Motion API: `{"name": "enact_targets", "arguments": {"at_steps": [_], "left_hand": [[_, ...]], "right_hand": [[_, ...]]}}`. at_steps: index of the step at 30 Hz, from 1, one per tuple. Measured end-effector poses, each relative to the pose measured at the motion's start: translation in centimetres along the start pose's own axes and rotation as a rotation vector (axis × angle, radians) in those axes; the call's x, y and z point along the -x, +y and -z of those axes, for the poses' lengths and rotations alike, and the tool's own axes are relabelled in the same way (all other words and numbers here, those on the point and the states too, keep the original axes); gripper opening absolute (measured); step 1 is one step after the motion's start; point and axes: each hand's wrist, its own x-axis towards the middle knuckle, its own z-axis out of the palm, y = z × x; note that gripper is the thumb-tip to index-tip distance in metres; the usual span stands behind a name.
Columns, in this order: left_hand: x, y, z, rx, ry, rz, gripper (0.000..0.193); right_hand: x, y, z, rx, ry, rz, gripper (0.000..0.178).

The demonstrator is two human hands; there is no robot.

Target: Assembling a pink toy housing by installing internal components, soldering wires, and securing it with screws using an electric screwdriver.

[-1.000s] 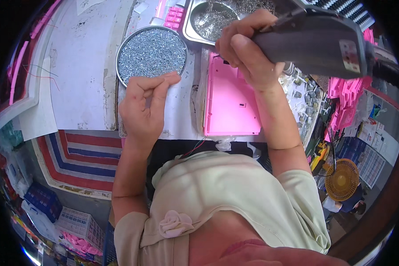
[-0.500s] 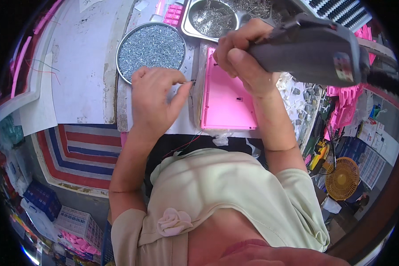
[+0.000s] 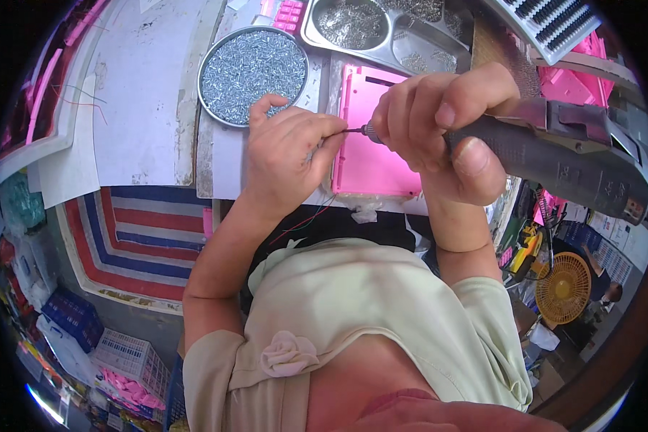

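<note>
- Power screwdriver [image 3: 561, 162], dark grey, slants above the white table [image 3: 225, 162], its body reaching out to the right.
- Pink plastic panel [image 3: 374, 169] lies on the table, partly behind the right hand.
- Round bowl [image 3: 305, 81], well filled with small silvery metal pieces, stands left of the panel, apart from it.
- Right hand [image 3: 428, 126] wraps around the front of the power screwdriver, fingers curled.
- Left hand [image 3: 288, 158], beside the bowl, brings thumb and forefinger narrowly together at the bit's tip; whether they grip anything I cannot tell.
- Thin dark bit [image 3: 355, 130] points left, over the panel's left edge.
</note>
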Motion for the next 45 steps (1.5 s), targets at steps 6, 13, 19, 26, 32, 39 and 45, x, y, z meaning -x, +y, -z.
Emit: {"name": "enact_targets", "arguments": {"at_steps": [6, 13, 19, 26, 32, 39, 45], "left_hand": [[-1.2, -3.4, 3.1, -0.030, 0.035, 0.051, 0.021], [-0.7, -6.1, 4.4, -0.497, -0.056, 0.216, 0.013], [-0.9, -6.3, 4.1, -0.506, -0.087, 0.133, 0.006], [-1.3, -8.6, 3.3, -0.638, -0.029, 0.090, 0.018], [-1.4, -7.1, 4.4, -0.479, 0.001, 0.075, 0.013], [1.8, 0.1, 2.7, -0.129, -0.080, -0.023, 0.014], [3.0, 1.3, 1.6, -0.010, -0.081, -0.087, 0.021]], "right_hand": [[1.5, 0.0, -0.4, 0.070, 0.048, -0.047, 0.029], [2.8, 0.7, -1.0, 0.154, 0.018, -0.153, 0.029], [2.9, -0.2, -1.1, 0.299, -0.080, -0.282, 0.024], [3.5, 1.5, -1.4, 0.477, -0.226, -0.164, 0.018], [3.0, 1.0, -1.2, 0.273, -0.124, -0.166, 0.020], [2.0, -1.4, -1.6, -0.005, -0.049, 0.017, 0.029], [3.1, -2.5, -2.8, 0.014, 0.045, -0.005, 0.030]]}}
